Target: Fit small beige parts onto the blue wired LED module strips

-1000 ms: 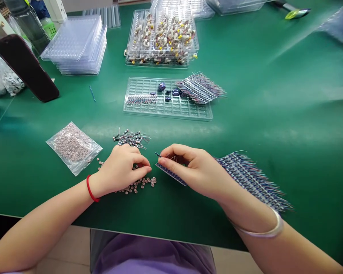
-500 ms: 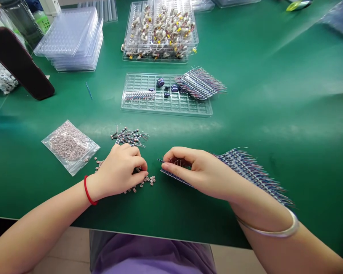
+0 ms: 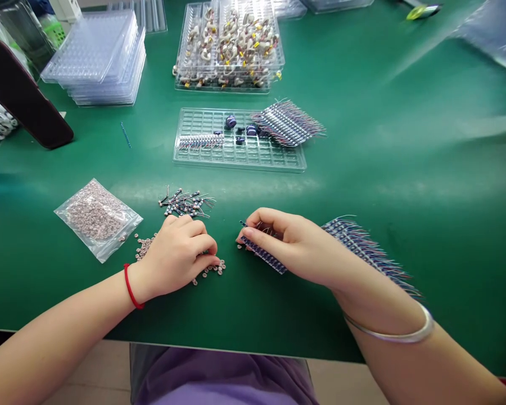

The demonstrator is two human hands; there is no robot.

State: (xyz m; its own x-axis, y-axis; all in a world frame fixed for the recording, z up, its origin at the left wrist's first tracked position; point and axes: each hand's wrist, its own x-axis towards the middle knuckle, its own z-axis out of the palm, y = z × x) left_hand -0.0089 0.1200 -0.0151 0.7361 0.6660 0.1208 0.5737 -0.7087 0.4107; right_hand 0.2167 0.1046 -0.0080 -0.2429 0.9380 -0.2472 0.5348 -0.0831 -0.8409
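Note:
My left hand [image 3: 181,253] is closed in a pinch, low over a scatter of small pinkish round pieces [image 3: 213,268]. Whatever lies between its fingertips is hidden. My right hand [image 3: 290,239] grips a strip of small dark-blue circuit boards [image 3: 267,257] with thin wires, thumb on the near side; part of the strip sits behind the fingers. One small round piece [image 3: 239,246] is by the right fingertips. Just beyond my left hand lies a loose pile of small wired parts [image 3: 188,202].
A zip bag of round pieces [image 3: 95,214] lies left. More wired board strips [image 3: 362,247] rest beyond my right forearm. Farther back are a clear tray [image 3: 236,160], trays of wired parts [image 3: 231,48], stacked clear trays [image 3: 95,56] and a leaning phone [image 3: 23,93].
My right hand has tilted the board strip, so more of its blue face shows below the thumb. My left hand stays pinched over the round pieces. The whole view has shifted slightly.

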